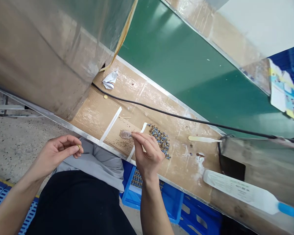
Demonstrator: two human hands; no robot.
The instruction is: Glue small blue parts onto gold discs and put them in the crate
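Off the near edge of the bench, over my lap, my left hand (pixel 61 151) is closed in a pinch on a small yellow piece (pixel 78 147); its exact kind is not clear. My right hand (pixel 147 151) is over the bench, thumb and fingertips pinched together. Whatever they hold, if anything, is too small to name. Its fingertips meet the edge of a glossy, brownish see-through patch (pixel 124 134), with dark specks scattered below. Just right of that hand lies a pile of small blue and gold metal parts (pixel 160 138).
A black cable (pixel 161 112) crosses the bench. Crumpled white paper (pixel 110 80) lies at the back, with a yellow disc (pixel 105 97) nearby. A pale stick (pixel 203 139) and a white bottle (pixel 242 191) are to the right. Below the edge is a blue tray (pixel 171 202).
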